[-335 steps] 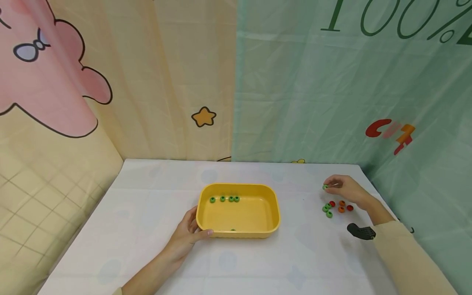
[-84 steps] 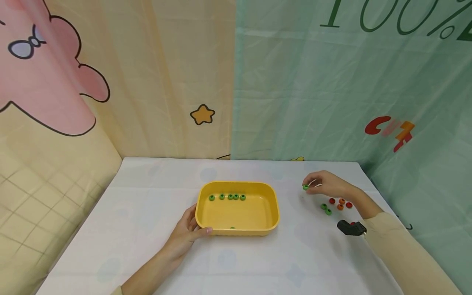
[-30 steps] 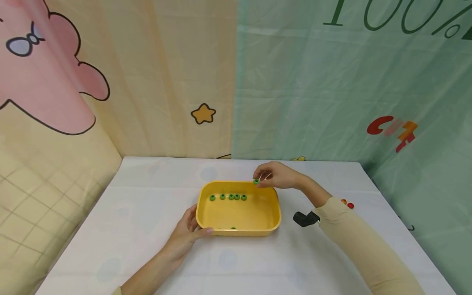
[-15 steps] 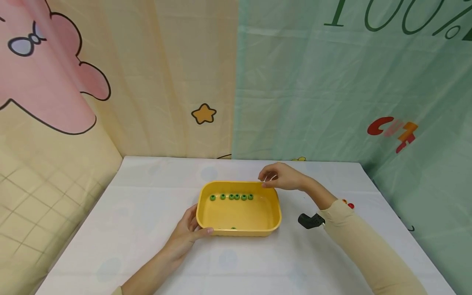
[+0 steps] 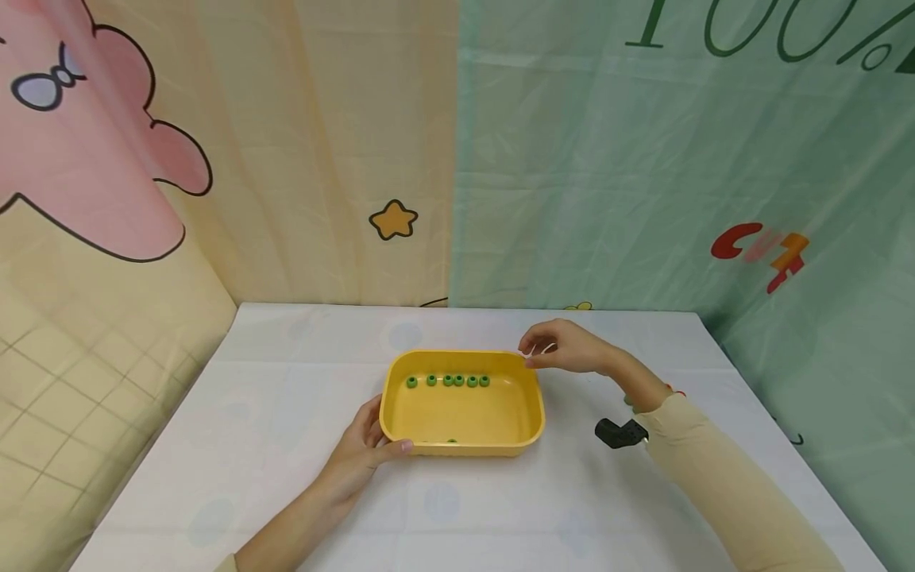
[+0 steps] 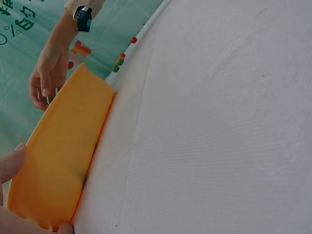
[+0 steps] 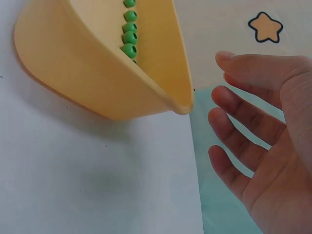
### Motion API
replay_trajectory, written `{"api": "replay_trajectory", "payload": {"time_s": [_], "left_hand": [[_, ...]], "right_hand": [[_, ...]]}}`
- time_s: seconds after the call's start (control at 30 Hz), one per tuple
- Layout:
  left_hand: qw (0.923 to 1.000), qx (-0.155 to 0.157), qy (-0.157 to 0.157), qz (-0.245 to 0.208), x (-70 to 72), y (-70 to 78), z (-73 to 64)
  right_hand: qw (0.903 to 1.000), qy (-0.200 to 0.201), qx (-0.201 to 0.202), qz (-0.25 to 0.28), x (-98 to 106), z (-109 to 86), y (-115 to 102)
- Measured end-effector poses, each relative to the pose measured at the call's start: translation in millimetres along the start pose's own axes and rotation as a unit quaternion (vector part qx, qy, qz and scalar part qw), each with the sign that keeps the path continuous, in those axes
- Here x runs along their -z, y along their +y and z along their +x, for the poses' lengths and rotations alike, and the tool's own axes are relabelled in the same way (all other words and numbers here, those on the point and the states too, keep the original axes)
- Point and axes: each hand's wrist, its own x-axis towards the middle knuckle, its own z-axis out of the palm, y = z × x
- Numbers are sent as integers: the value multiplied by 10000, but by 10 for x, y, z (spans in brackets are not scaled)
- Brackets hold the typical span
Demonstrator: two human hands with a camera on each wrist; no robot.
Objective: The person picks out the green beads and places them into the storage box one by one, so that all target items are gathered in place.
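Observation:
A yellow rectangular tray (image 5: 465, 413) sits mid-table. My left hand (image 5: 364, 441) grips its left end, thumb over the near rim. Inside, several green beads (image 5: 459, 380) with holes form a row along the far side, and one more green bead (image 5: 452, 441) peeks over the near rim. My right hand (image 5: 568, 347) hovers at the tray's far right corner, fingers loosely bent with nothing between them, as the right wrist view confirms. Green beads (image 6: 118, 65) and red beads (image 6: 133, 40) lie on the table beyond the tray, mostly hidden behind my right forearm in the head view.
A white patterned cloth (image 5: 443, 508) covers the table. Printed curtains (image 5: 572, 199) hang behind and along both sides. A black camera piece (image 5: 620, 434) juts from my right wrist, low over the cloth.
Two more green beads have joined the row in the tray since the oldest frame. My right hand carried the latest from the right-hand pile, let it go, and has drawn slightly rightward.

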Motion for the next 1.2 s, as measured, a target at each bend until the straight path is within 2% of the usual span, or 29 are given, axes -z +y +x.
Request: {"api": "replay_trajectory", "payload": {"time_s": [0.2, 0.43, 0.8, 1.2], "left_hand": [[10000, -7, -2, -26, 4, -6, 2], [10000, -24, -21, -67, 2, -11, 8], [10000, -28, -21, -61, 5, -17, 2], [10000, -44, -25, -72, 7, -20, 12]], "right_hand": [[10000, 58, -32, -51, 48, -109, 97], [9993, 252, -245, -87, 122, -279, 233], [9987, 399, -231, -212, 215, -526, 381], [9966, 529, -615, -151, 314, -782, 513]]}}
